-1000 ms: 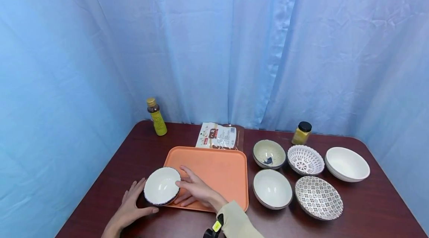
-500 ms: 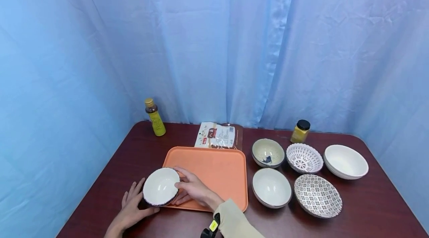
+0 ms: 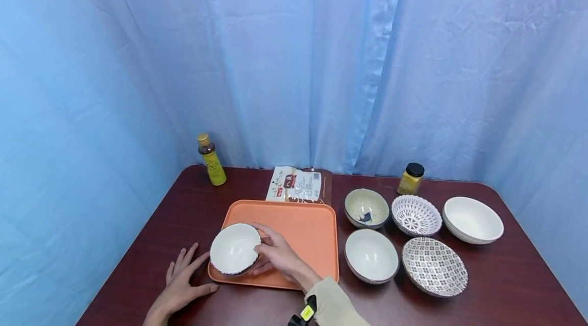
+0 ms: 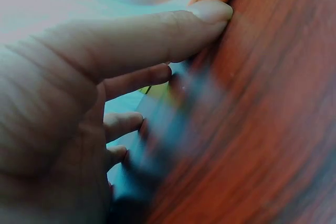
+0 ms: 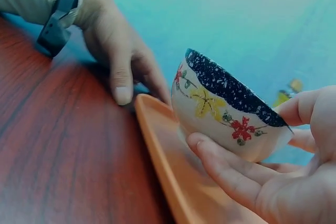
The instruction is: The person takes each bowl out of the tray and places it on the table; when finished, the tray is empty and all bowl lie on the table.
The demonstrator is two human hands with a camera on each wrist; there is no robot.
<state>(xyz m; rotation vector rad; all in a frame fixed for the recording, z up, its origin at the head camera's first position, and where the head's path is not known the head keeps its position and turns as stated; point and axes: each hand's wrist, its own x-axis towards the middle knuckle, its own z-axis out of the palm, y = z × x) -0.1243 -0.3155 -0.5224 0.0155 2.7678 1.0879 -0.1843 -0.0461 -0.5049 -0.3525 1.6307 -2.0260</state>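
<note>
A white bowl point(image 3: 234, 248) with a dark speckled rim and painted flowers on its outside is held by my right hand point(image 3: 282, 257). In the right wrist view the bowl point(image 5: 231, 111) hangs tilted above the tray, with the thumb and fingers gripping its side. The orange tray point(image 3: 298, 234) lies beneath it. My left hand point(image 3: 178, 285) rests on the table just left of the tray, fingers spread and holding nothing. The left wrist view shows its thumb point(image 4: 157, 32) close to the tray's edge.
Right of the tray stand a green-grey bowl point(image 3: 360, 201), a plain white bowl point(image 3: 371, 254), a patterned bowl point(image 3: 434, 267), a fluted bowl point(image 3: 415, 214) and stacked white bowls point(image 3: 473, 219). Behind are a bottle point(image 3: 214, 165), a food packet point(image 3: 296, 184) and a yellow jar point(image 3: 410, 180).
My right hand has gripped the flowered bowl and carried it rightward, from between both hands to over the tray's left part. My left hand has stayed in place, now apart from the bowl.
</note>
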